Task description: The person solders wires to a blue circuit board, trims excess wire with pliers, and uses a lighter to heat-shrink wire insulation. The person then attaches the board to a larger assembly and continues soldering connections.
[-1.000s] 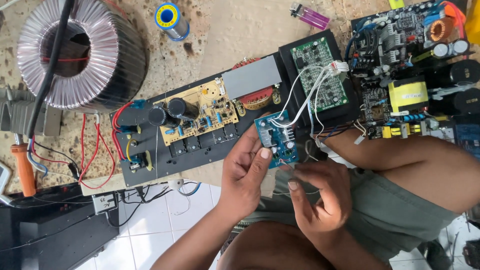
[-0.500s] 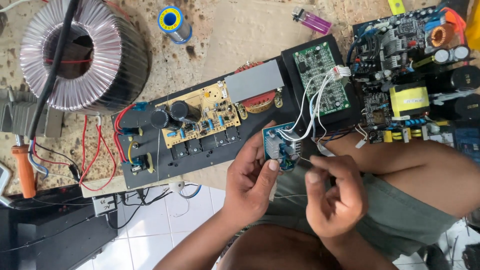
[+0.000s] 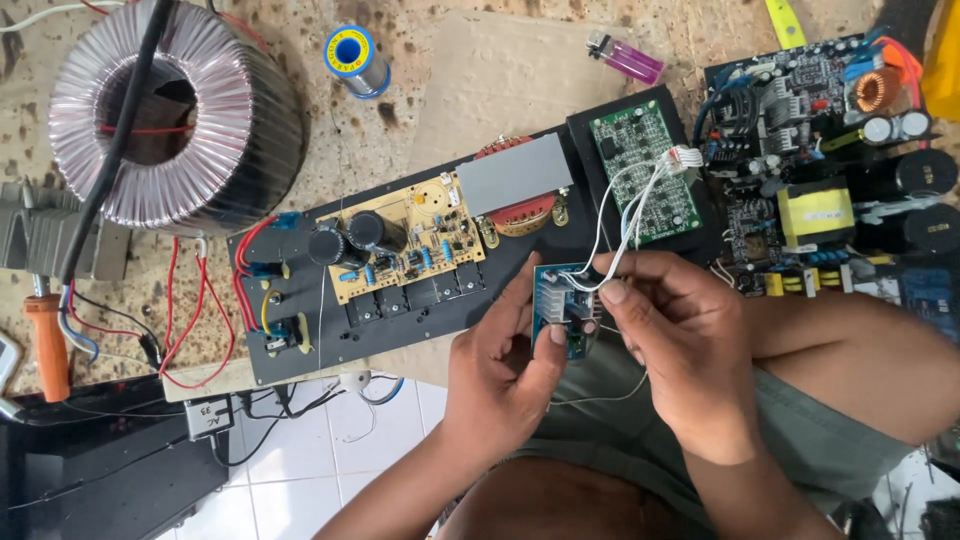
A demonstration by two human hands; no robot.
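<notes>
Our right hand [image 3: 690, 350] has come back up onto the small blue circuit board [image 3: 562, 308] since a moment ago, when it hung lower and a little apart; now its fingers close over the board's top edge, right where the white wires [image 3: 630, 215] plug in.

The board sits between both hands, held in the air just above our lap and in front of the long black chassis plate [image 3: 400, 320]. Our left hand [image 3: 505, 370] grips it from below, thumb pressed on the lower face, fingers curled behind. The right pinches at the wire connector; whether it holds the plug itself or only the board edge we cannot tell.

The board is small, blue and roughly square, with tiny parts and a dark component near its lower end. Its white wires arc up to the green circuit board [image 3: 645, 170] mounted on the plate.

The risk, as we judge it: those wires look fairly taut, so a tug could pull the plug loose at either end or strain the joints. A thin bare wire [image 3: 600, 395] trailing beneath our hands might also snag.

Further out lie the big toroidal transformer [image 3: 170, 120], a solder spool [image 3: 357, 58] and a purple lighter [image 3: 628, 58].
</notes>
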